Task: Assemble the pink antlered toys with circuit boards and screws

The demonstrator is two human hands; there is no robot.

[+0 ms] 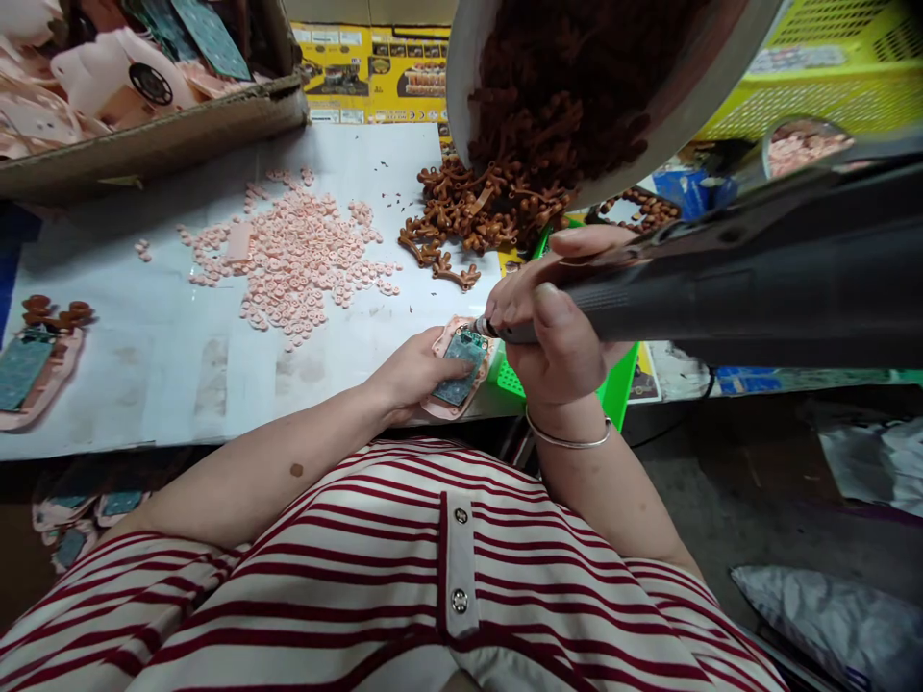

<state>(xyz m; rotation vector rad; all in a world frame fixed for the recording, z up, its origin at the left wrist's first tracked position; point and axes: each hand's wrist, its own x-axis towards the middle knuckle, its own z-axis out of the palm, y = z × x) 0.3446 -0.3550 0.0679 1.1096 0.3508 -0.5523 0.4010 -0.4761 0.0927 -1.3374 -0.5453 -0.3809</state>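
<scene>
My left hand grips a pink plastic toy shell at the table's front edge, its thumb lying across the grey-blue plate inside. A bit of green circuit board shows at the shell's upper end. My right hand is wrapped round a dark electric screwdriver, held nearly level. The screwdriver's tip meets the upper right of the shell; a screw there is too small to make out. Left of the hands spreads a heap of small pink plastic pieces. Brown antler-shaped parts lie just beyond them.
A tipped white tub spills the brown parts. A cardboard box of pink shells stands back left. Another shell with brown antlers lies far left. Beside my right hand is a green basket; a yellow crate stands back right.
</scene>
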